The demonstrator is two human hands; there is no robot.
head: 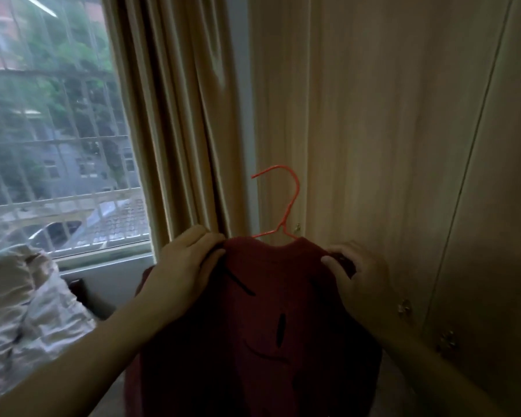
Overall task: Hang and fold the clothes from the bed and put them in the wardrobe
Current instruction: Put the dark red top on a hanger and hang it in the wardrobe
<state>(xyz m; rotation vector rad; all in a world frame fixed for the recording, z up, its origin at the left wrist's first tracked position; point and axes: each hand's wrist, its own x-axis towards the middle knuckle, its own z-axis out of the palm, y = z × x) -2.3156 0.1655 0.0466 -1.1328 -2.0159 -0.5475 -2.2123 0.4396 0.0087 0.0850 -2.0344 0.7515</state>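
Note:
A dark red sweater (262,335) with black marks hangs on an orange wire hanger (286,206), held up in front of me. The hanger's hook sticks out above the neckline. My left hand (181,266) grips the sweater's left shoulder, and my right hand (358,278) grips its right shoulder. The wardrobe (403,130), pale wood with doors closed, stands just behind and to the right of the sweater. A corner of the bed (21,311) with light, crumpled bedding shows at the lower left.
Beige curtains (178,115) hang left of the wardrobe, beside a barred window (51,130). Small metal knobs (405,308) sit on the wardrobe doors at the lower right. A dark headboard edge (79,288) lies under the window sill.

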